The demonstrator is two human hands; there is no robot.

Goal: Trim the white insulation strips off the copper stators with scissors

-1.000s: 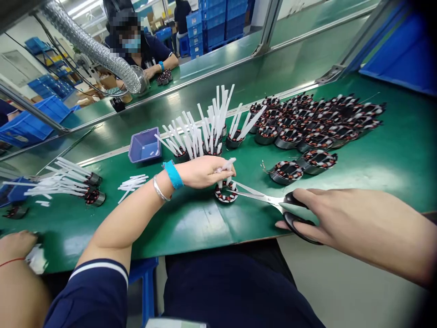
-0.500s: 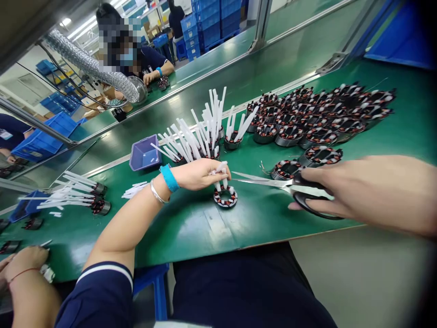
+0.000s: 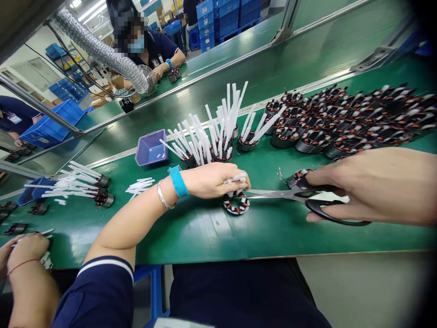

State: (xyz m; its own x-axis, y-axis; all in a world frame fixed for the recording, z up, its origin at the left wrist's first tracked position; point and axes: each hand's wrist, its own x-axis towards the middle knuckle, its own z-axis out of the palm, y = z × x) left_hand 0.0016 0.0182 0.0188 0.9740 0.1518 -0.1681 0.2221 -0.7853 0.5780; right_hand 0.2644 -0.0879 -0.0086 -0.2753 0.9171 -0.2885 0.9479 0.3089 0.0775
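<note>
A small wound stator ring [image 3: 236, 206] is seen lying flat on the green worktop [image 3: 205, 228], just below the centre of the view. The white strips [image 3: 238, 178] standing up out of it are pinched together by the left hand [image 3: 213, 180], whose grip is clenched on them directly above the ring. A blue wristband [image 3: 178, 181] and a metal bangle [image 3: 162, 196] are worn on that wrist.

A pair of black-handled scissors [image 3: 290, 196] is held in the right hand [image 3: 368, 187], at 3 o'clock from the ring; the grip is wrapped through the handle loops. The blades are laid almost level and nearly together, with the tips reaching the strips just beneath the left fingers. Whether the blades touch the strips cannot be told.

At 12 o'clock from the ring, a cluster of stators with long uncut white strips [image 3: 218, 132] is stood on the worktop. At 1 to 2 o'clock, a wide batch of stators with short ends [image 3: 351, 123] is spread out, and one more is partly hidden behind the right hand. A small purple tray [image 3: 151, 149] is placed at 10 o'clock, and loose cut strips [image 3: 139, 186] are scattered at 9 o'clock, near the forearm. Further out at 9 o'clock, more long-stripped stators [image 3: 82, 187] are laid on their sides.

At 8 o'clock, by the worktop's edge, another person's hand [image 3: 25, 248] is seen. A masked co-worker [image 3: 153, 45] is seated at the far side, beside a ribbed silver duct [image 3: 102, 52].
</note>
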